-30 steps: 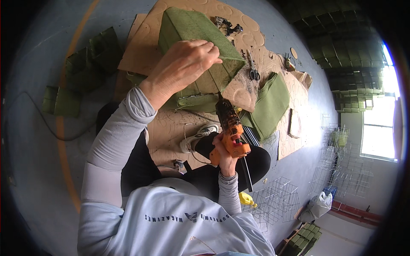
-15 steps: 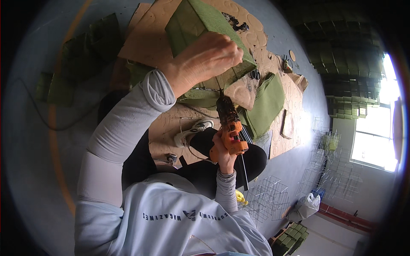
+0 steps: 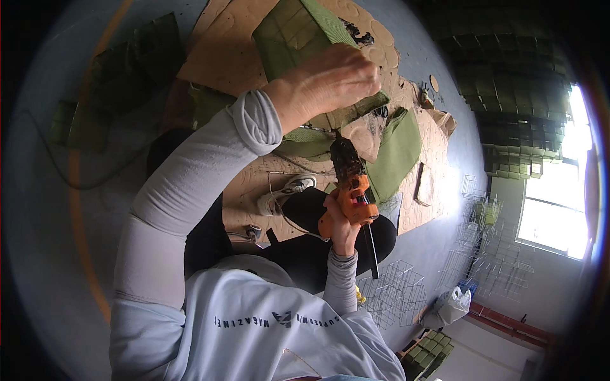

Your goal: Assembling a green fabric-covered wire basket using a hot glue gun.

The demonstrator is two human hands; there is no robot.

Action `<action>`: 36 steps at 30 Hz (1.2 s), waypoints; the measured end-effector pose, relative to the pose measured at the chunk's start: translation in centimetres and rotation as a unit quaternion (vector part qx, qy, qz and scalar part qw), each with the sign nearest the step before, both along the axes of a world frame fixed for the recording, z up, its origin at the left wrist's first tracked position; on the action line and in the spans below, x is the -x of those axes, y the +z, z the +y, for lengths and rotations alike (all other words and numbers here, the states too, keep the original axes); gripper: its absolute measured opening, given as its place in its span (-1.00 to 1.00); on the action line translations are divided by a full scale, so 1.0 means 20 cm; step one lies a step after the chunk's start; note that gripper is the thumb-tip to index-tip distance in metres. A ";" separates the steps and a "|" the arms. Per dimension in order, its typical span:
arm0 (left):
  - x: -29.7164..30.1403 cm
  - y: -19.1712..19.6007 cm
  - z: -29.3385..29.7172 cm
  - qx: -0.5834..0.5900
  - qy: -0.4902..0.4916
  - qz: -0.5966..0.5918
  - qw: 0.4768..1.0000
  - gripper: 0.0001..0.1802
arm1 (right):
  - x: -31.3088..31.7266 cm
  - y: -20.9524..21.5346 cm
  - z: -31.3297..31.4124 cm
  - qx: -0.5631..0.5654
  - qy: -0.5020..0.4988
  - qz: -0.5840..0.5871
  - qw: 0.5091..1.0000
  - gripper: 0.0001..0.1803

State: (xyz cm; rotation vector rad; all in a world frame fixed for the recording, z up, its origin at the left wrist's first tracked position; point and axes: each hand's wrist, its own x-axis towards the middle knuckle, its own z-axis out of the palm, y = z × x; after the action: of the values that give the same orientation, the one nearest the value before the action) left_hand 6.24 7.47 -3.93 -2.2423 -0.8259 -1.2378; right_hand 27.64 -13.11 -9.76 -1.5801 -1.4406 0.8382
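Glue gun (image 3: pixel 351 184): orange-black | right hand (image 3: pixel 343 222) fingers clamped on it | left hand (image 3: pixel 327 82) fingers gripping green panel (image 3: pixel 298 38)

Brown cardboard sheets (image 3: pixel 222 57) spread on grey floor (image 3: pixel 38 209), round cut-outs near far edge. Stack of flat green fabric panels (image 3: pixel 136 60) on floor at left, black cable (image 3: pixel 82 184) trailing beside. White wire-grid cages (image 3: pixel 394 292) at lower right, white plastic bag (image 3: pixel 451 305) just beside. Bright window (image 3: pixel 553 216) at right, dark stacked green boxes (image 3: pixel 508 95) above it.
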 end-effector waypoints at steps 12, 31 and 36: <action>-0.09 0.05 0.00 0.071 0.021 0.021 0.997 -0.63 | -0.03 0.02 0.01 0.048 -0.010 -0.037 0.998 -0.62; -0.13 0.12 -0.04 0.112 0.043 0.036 0.992 -0.84 | -0.13 -0.12 0.06 -0.153 0.024 -0.213 0.965 -0.69; -0.14 0.07 0.00 0.106 0.032 0.026 0.993 -0.70 | -0.14 -0.15 0.06 -0.184 0.049 -0.279 0.941 -0.71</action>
State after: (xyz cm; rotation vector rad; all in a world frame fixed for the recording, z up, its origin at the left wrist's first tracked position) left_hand 8.99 7.42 -2.58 -2.3823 -1.0439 -1.1018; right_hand 30.52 -11.96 -12.75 -1.5206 -1.9530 0.1396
